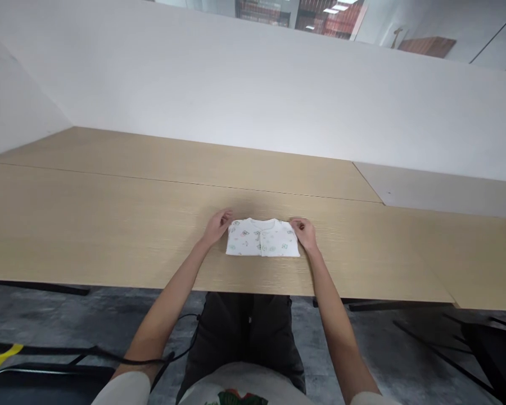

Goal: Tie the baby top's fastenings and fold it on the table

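Note:
A small white baby shirt (274, 239) with a scattered coloured print lies folded into a wide, low rectangle on the wooden table (122, 225). Its round neckline faces the far side, and a front placket runs down the middle. At the shirt's upper left corner, my left hand (218, 226) has its thumb and fingers closed on the edge. My right hand (305, 232) pinches the upper right corner with curled fingers. The fingertips of both hands are small in view, and the cloth between them is partly hidden.
A white partition (253, 95) rises behind the table, with another at the left. Seams cross the tabletop. Below the front edge are a black chair (46, 385) with a yellow strap (0, 360) at left, a dark cable (189, 346), and another black chair (493, 354) at right.

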A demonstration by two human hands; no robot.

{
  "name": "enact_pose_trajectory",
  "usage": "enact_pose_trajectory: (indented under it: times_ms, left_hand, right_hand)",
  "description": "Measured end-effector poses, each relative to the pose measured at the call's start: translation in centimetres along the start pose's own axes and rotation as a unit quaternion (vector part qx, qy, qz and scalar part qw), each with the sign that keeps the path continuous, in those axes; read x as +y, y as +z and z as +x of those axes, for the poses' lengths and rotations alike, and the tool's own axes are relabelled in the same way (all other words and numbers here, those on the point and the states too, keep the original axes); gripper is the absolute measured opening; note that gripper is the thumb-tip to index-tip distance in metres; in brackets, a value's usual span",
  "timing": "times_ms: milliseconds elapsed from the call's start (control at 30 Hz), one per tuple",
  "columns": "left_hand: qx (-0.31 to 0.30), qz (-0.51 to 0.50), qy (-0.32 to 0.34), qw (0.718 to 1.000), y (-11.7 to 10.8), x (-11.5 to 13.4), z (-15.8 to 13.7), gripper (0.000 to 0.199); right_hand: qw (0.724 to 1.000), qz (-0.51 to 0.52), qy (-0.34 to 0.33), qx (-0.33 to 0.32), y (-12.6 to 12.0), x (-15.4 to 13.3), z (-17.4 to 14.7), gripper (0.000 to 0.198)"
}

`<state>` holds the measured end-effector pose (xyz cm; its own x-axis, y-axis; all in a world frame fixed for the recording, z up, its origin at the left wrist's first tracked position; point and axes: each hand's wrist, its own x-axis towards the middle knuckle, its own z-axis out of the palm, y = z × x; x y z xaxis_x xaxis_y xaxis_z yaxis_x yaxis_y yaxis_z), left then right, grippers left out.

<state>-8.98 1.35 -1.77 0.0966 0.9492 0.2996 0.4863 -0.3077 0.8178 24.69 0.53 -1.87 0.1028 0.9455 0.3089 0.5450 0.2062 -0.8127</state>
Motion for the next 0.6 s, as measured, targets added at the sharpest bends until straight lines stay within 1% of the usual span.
enact_pose_trajectory:
  times_ms: [67, 100, 133, 167, 233, 333, 467, 533, 600]
  left_hand:
    - [0.077, -0.018, -0.026, 0.996, -0.2, -0.4, 0.1, 0.046]
    - [0.103, -0.019, -0.041, 0.994, -0.3, -0.6, 0.2, 0.045]
    - [0.115, -0.017, -0.053, 0.992, -0.4, -0.8, 0.2, 0.045]
    - [0.11, -0.01, -0.06, 0.992, -0.5, -0.9, 0.3, 0.044]
    - [0.072, 0.022, -0.054, 0.996, -0.6, -1.0, 0.3, 0.041]
    - [0.018, 0.082, -0.031, 0.996, -0.5, -1.0, 0.5, 0.039]
    - [0.009, 0.108, -0.024, 0.994, -0.4, -1.1, 0.6, 0.039]
    - [0.006, 0.11, -0.015, 0.994, -0.4, -1.2, 0.5, 0.038]
    - [0.001, 0.113, -0.004, 0.994, -0.5, -1.4, 0.5, 0.038]
  right_hand:
    - [0.998, 0.014, 0.023, 0.057, -0.4, 0.4, 0.2, 0.041]
    - [0.996, 0.009, 0.037, 0.085, -0.6, 0.7, 0.3, 0.044]
    - [0.993, -0.002, 0.05, 0.103, -0.7, 1.0, 0.4, 0.047]
    - [0.992, -0.017, 0.063, 0.111, -0.8, 1.3, 0.4, 0.049]
    - [0.99, -0.051, 0.075, 0.104, -0.9, 1.6, 0.4, 0.052]
    - [0.99, -0.092, 0.062, 0.087, -0.8, 1.6, 0.2, 0.051]
    - [0.991, -0.116, 0.021, 0.066, -0.4, 1.0, 0.1, 0.048]
    - [0.994, -0.096, 0.006, 0.046, -0.2, 0.7, 0.1, 0.045]
    - [0.998, -0.051, -0.002, 0.022, 0.2, 0.5, 0.0, 0.04]
